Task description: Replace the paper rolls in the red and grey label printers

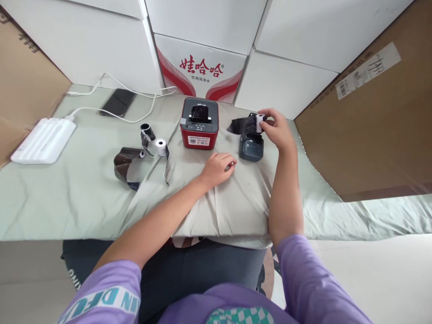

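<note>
My right hand (273,128) grips a small paper roll (259,123) between thumb and fingers, with a glossy black strip hanging off it to the left. It is held just above and behind a small dark portable printer (251,147), whose upper side is partly hidden by the strip. My left hand (218,170) rests on the cloth in front of a red and black label printer (199,123). Its fingers are loosely curled, and I see nothing in them. Black paper stands out of the red printer's top slot.
Loose rolls with black strips (130,161) and a white roll (161,147) lie left of the red printer. Farther left are a white power bank (45,140), its cable and a dark phone (119,102). Cardboard boxes (371,117) and white cartons (202,67) border the cloth-covered surface.
</note>
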Demonstrator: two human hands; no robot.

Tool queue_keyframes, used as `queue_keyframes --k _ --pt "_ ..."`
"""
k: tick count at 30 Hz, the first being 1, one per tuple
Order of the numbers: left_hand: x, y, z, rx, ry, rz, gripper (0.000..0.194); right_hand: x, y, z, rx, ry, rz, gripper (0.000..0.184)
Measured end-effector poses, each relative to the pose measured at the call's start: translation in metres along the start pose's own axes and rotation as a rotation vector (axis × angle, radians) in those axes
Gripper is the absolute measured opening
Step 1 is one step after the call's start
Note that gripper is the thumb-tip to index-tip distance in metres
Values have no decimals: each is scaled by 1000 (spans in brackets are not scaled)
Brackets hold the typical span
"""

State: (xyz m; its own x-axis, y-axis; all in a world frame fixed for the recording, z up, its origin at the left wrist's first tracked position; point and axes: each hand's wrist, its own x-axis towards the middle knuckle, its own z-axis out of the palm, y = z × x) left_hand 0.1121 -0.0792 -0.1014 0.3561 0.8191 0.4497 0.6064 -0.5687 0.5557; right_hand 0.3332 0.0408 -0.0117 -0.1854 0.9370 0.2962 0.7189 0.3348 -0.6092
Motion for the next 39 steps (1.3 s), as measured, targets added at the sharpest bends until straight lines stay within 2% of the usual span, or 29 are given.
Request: queue_keyframes --k 6,11,16,18,21,22,27,33,39 --pt "-1 -3 3 -51 86 -54 19 -4 -8 -2 108 -71 -15 40" --pt "0 -8 6 -203 187 -119 47 -12 -24 -18 273 -188 -8 37" --pt "2 -12 10 -377 211 -108 76 -26 -51 -41 378 -342 -54 36" --pt "2 -11 9 -428 186 -143 69 -28 -55 -44 373 -368 -68 35" --pt "3 -8 7 -470 90 -229 30 -24 -50 -39 303 -332 -66 33" --pt "3 -7 7 -480 57 -254 24 -22 -46 -35 267 -309 -60 32" --pt "4 -4 6 -433 -61 -293 21 -8 -19 -13 86 -230 -28 26" --pt "2 0 6 -161 -266 -187 32 0 7 13 -59 -221 -33 23" --pt "1 0 4 -132 -295 -153 32 0 10 16 -160 -193 -4 29"
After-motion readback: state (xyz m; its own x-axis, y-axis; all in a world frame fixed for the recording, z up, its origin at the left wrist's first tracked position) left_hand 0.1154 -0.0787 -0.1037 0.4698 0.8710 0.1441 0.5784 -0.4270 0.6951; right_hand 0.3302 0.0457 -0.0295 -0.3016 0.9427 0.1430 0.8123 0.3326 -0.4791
